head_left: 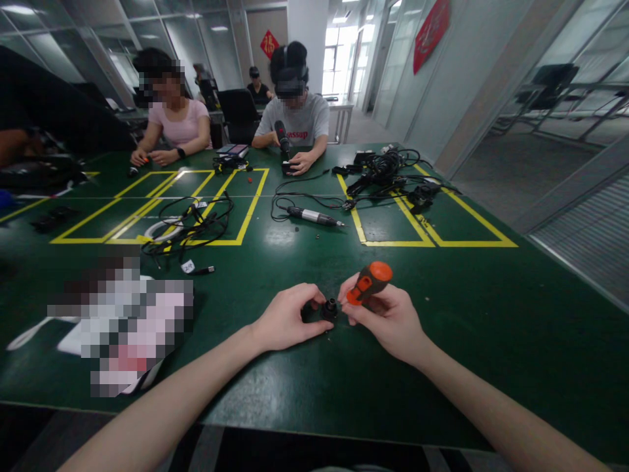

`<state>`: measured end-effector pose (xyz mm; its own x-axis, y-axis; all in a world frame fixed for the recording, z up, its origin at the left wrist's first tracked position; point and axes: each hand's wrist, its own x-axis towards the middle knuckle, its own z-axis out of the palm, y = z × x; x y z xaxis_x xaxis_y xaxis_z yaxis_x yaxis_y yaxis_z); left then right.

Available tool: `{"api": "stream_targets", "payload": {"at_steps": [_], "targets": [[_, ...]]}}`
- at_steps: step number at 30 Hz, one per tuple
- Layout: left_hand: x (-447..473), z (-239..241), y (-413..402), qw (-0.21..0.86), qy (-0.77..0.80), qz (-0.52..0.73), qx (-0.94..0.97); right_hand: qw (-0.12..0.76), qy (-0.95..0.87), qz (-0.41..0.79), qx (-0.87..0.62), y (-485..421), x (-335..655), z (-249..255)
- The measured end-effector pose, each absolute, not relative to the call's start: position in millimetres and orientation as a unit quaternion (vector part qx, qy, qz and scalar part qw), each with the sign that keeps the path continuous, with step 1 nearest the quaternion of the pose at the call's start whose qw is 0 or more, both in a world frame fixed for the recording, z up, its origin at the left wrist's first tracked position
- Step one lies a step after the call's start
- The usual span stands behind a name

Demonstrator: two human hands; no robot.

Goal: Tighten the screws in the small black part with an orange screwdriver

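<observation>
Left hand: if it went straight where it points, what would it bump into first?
The small black part, which sits between the thumb and fingers of the left hand. Beyond it, probably the right hand holding the orange-and-grey tool, though depth is hard to judge.

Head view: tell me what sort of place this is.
Probably an office room used as an electronics workspace: there are glass partitions behind, black cables on a yellow-marked green table, and an orange-handled tool in the right hand.
</observation>
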<state>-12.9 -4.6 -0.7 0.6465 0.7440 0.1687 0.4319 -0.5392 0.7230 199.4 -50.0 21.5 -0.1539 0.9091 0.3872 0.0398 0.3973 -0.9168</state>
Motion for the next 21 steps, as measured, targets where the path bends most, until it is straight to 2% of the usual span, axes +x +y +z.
{"api": "stream_targets", "payload": {"at_steps": [5,13,21], "targets": [[-12.9,-0.5,-4.7,0.329,0.344,0.238,0.847,0.524,-0.676,0.371,-0.362,-49.3,199.7,26.0],[-12.2,2.3,-5.9,0.335,0.349,0.23,0.845,0.533,-0.626,0.456,-0.341,-52.0,198.4,20.9],[-13.2,3.3,-5.9,0.335,0.333,0.241,0.848,0.537,-0.647,0.408,-0.356,-50.3,199.8,24.9]]}}
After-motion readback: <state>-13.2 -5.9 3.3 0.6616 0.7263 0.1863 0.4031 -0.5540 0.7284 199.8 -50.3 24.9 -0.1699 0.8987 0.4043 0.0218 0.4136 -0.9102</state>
